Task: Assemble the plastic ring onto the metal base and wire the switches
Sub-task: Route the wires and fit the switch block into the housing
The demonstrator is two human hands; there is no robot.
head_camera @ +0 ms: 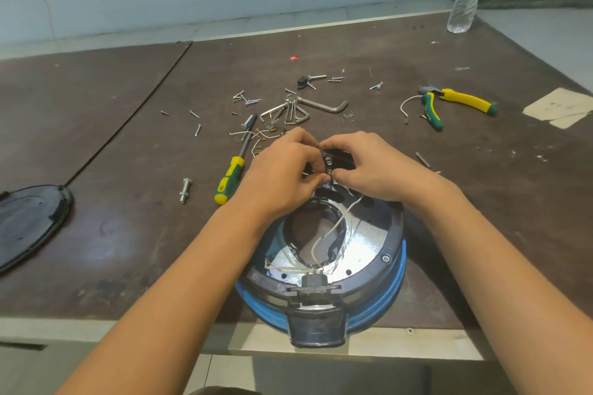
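2 grips at far rim of base (364, 247): L hand (284, 171) is clamping switch (337, 160) to steady it; R hand (377, 167) is pinching wire (346, 216) end, prob. seating terminal.

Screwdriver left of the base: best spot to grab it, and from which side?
Take the screwdriver by its yellow-green handle, the thick near end, fingers across its width. Come from above and from the left: it lies flat, the left hand crowds its right side, and the thin shaft runs off among wire bits. The bolt on its left lies apart.
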